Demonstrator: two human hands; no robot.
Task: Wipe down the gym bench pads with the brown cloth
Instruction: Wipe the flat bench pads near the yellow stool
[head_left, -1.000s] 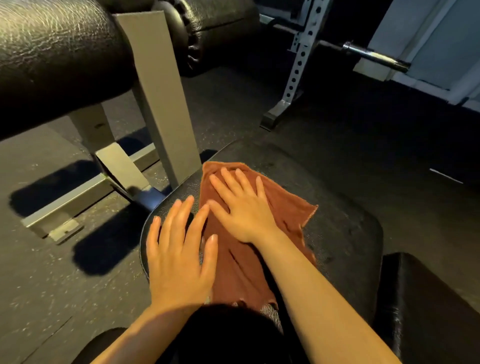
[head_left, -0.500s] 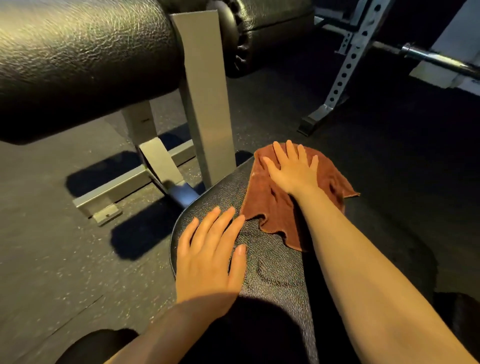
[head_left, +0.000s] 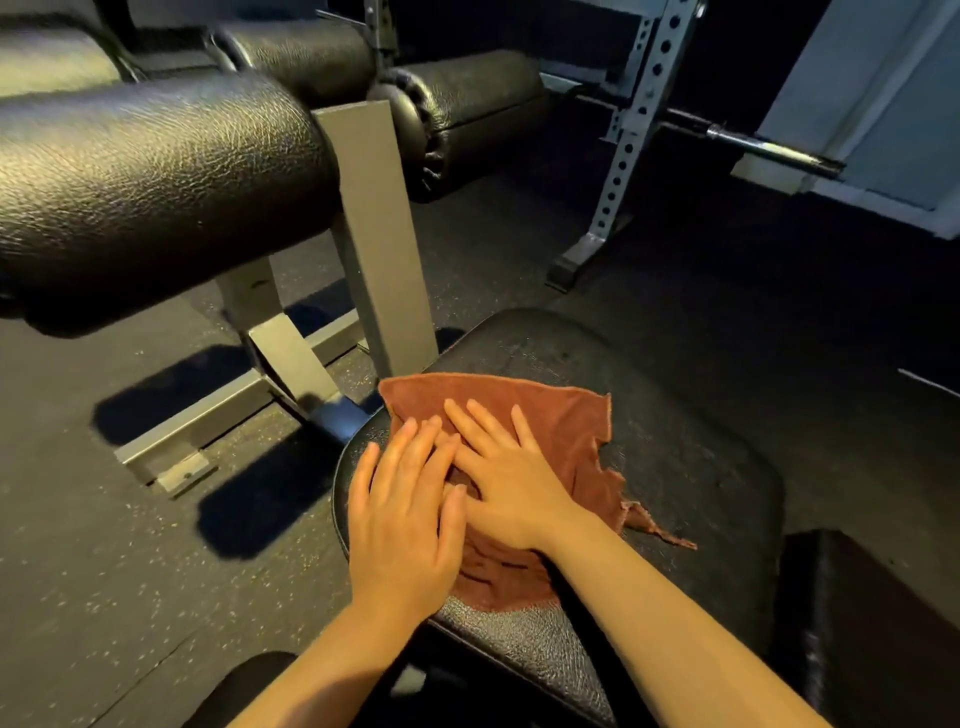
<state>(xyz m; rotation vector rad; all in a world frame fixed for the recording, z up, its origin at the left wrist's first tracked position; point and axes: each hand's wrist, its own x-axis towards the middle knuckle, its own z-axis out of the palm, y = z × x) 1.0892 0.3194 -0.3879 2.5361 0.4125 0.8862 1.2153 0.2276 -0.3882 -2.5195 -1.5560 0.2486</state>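
Flat, straight fingers of both hands, left hand (head_left: 402, 525) and right hand (head_left: 511, 480), press the brown cloth (head_left: 563, 415).

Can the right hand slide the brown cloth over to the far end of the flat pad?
Probably yes. The right hand lies flat on the brown cloth, and the flat pad beyond it is bare, with nothing in the way.
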